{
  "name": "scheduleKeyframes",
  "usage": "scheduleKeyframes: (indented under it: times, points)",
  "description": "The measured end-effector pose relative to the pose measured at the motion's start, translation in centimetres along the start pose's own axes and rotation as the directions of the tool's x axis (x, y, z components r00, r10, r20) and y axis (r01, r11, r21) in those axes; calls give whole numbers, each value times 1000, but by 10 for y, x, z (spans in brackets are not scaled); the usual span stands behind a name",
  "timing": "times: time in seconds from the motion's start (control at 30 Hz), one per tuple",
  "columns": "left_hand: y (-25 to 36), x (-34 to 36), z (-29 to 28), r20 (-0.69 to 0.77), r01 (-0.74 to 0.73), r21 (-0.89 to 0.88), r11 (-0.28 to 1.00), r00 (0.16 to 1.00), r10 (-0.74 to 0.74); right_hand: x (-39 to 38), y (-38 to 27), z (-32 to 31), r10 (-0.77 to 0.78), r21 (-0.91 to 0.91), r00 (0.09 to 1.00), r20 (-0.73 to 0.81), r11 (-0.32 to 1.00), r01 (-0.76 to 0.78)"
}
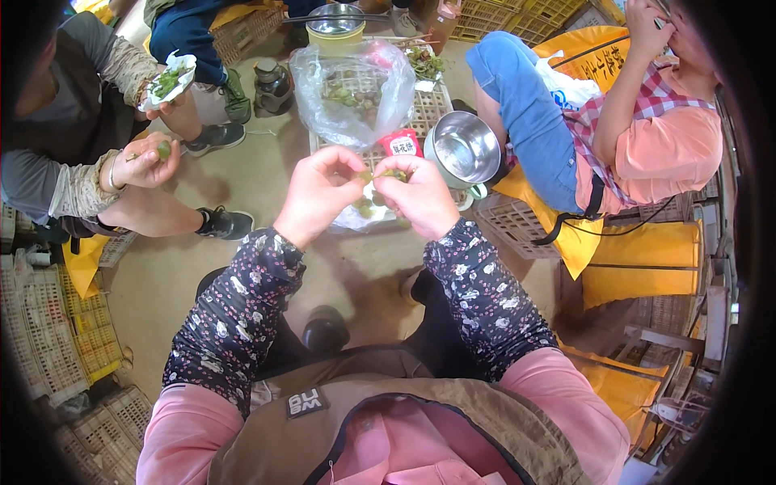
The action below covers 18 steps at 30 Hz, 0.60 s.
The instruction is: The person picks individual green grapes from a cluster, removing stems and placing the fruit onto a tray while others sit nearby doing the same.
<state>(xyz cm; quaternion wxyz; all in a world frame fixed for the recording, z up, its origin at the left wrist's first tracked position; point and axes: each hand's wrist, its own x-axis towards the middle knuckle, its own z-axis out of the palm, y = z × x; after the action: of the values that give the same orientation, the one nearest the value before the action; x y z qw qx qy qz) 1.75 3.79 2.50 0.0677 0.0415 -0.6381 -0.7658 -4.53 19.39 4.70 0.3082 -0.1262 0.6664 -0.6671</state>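
Note:
My left hand (322,192) and my right hand (418,196) are raised close together in front of me, thumbs and forefingers pinched. A small yellow-green piece (366,175) shows at the left fingertips. At the right fingertips is a small green piece (394,174), largely covered by the fingers; its exact kind is not clear. Below them, a white wrapper or paper (352,218) lies with greenish bits on it. Just beyond my hands stands a clear plastic bag (311,77) of small round green and brown fruits. A red packet (402,144) touches the bag's near side.
Right of the packet, a steel bowl (465,149) sits by the crate table (436,99). A pot (335,28) stands at the far end, a dark jar (273,85) to its left. A co-worker's hand (145,162) at left holds a green fruit. Another person (517,113) sits at right.

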Motion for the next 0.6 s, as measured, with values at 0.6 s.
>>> scheduleKeyframes:
  times: [0.6]
  points:
    - [90,-52,25,229,2,-442,897,967,111,26,42,-14,-227,-612,974,-12,772,172]
